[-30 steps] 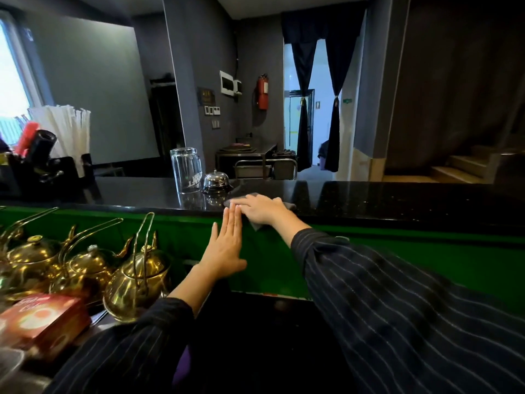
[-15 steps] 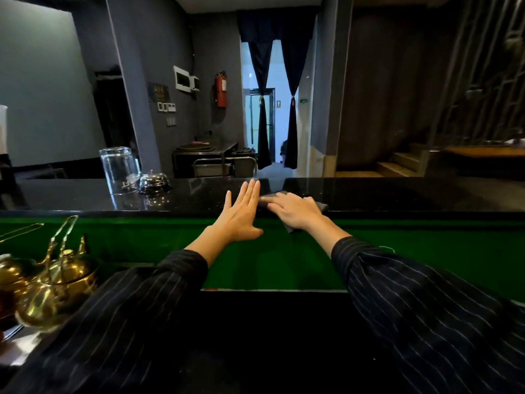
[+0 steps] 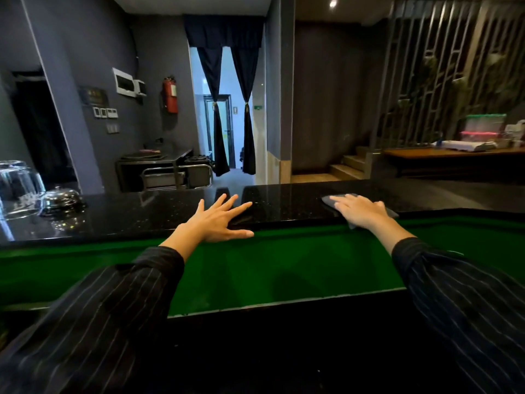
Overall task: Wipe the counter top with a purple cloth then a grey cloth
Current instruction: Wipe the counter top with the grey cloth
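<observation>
The right hand (image 3: pixel 360 210) is pressing flat, fingers straight, on the grey cloth (image 3: pixel 329 199), which is lying on the black tabletop (image 3: pixel 284 200) at its near edge, one corner hanging over. The left hand (image 3: pixel 216 223) is resting open and spread on the same edge, holding nothing. Judging by the cloth's colour (the dim light is making this uncertain), the second pass is under way. Wiping well is calling for even palm pressure and overlapping strokes. Far left, an upturned glass (image 3: pixel 17 186) and a service bell (image 3: pixel 61 199) are standing just beside each other, blocking that stretch; the left hand is also lying in a leftward stroke's path.
</observation>
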